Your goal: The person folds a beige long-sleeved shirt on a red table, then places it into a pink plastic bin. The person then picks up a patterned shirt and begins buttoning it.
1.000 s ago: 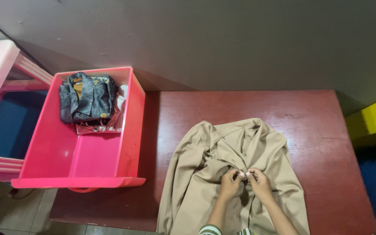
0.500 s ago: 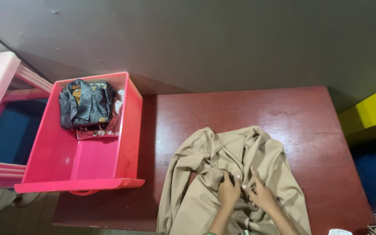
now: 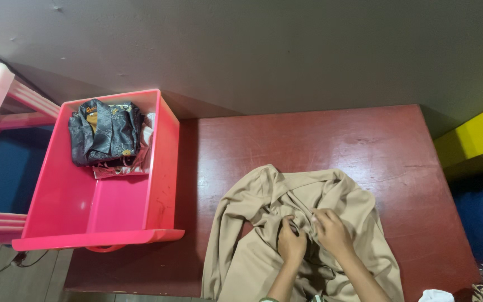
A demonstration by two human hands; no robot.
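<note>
both forearms coming up from the near edge, wrists bent inward. left hand [image 3: 292,244] and right hand [image 3: 331,234] side by side, fingers curled and pinching folds at the middle of the tan shirt [image 3: 264,223], probably at its front placket. shirt crumpled on the near part of the red table [image 3: 308,137]. pink bin [image 3: 166,162] left, holding a folded dark garment [image 3: 103,133].

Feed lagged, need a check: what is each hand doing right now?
Left hand: closed, pinching the front of the tan shirt.
Right hand: closed, pinching the same shirt front beside it.
</note>
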